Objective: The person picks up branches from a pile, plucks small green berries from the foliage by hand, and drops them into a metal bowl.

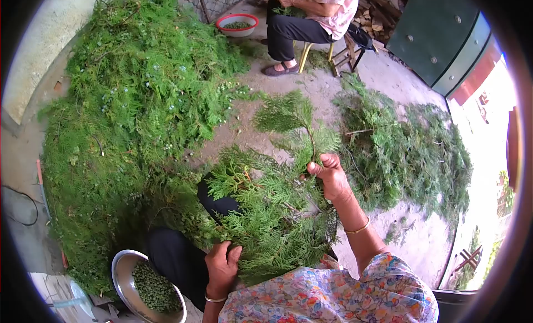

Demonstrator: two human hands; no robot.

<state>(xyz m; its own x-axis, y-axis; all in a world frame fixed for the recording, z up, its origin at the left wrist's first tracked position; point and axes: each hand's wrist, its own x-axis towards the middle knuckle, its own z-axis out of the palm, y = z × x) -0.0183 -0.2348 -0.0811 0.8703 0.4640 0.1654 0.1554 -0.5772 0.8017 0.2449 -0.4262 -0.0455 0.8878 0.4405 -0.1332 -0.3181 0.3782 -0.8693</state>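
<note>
A leafy green conifer branch (272,234), cypress-like with flat feathery sprays, lies across my lap. My right hand (331,176) is raised over its right side, thumb and fingers closed round the stem of an upright cypress sprig (302,123). Down at the branch's lower left edge is my left hand (223,265), its fingers curled against the foliage and gripping it. Just left of my knee, a metal bowl (118,270) holds many small green cones (155,289).
A large heap of cut branches (139,101) fills the left side. Another flatter pile (405,151) lies at right. Beyond, a seated person (311,23) handles greenery beside a red-rimmed basin (255,22). A green metal door (433,34) stands at upper right.
</note>
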